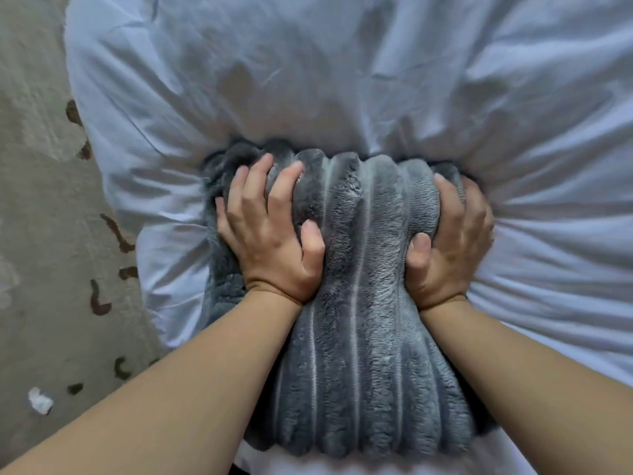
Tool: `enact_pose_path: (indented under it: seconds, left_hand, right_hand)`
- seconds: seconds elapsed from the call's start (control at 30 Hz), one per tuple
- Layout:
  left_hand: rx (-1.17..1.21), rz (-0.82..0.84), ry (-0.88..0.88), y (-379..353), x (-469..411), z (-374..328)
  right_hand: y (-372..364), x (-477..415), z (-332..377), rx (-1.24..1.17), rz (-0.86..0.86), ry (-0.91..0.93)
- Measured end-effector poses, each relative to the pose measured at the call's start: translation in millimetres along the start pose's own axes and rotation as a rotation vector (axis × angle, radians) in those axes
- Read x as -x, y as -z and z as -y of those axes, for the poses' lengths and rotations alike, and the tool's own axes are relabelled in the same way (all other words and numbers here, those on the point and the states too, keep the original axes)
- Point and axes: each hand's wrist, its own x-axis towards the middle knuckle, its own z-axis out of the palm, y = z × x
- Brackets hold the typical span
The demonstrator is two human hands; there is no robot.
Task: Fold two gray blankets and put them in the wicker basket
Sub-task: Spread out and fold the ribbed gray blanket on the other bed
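One gray blanket [359,303] is in view, a thick ribbed plush bundle lying at centre and lower centre of the frame, its ribs running from the bottom edge upward. It rests on the white bedding [342,80] of a bed, which creases outward from the bundle. The bundle is pinched narrow at mid-height between both hands.

The left hand [270,231], at centre left, grips the blanket's left side: fingers curled over the far edge, thumb dug into the top face. The right hand [452,241], at centre right, grips the right side likewise, thumb on top and fingers wrapped round the edge. Both bare forearms enter from the lower corners.

Beige carpet [34,200] with dark brown marks fills the left edge of the frame. A small white scrap [40,401] lies on it at lower left.
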Motion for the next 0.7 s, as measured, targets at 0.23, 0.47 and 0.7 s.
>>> enact_pose_path:
  seconds: [0.23, 0.47, 0.7]
  left_hand:
    - [0.04, 0.03, 0.015, 32.9, -6.8, -10.2]
    - [0.074, 0.347, 0.116, 119.0, -26.8, -41.2]
    - [0.613, 0.321, 0.214, 214.6, -1.0, -36.8]
  right_hand:
    - [39.6, -10.5, 19.6, -0.018, 0.092, 0.004]
    - [118.9, -26.7, 59.4, -0.116, 0.394, -0.15]
    - [210.8, 16.2, 59.8, -0.512, 0.35, -0.546]
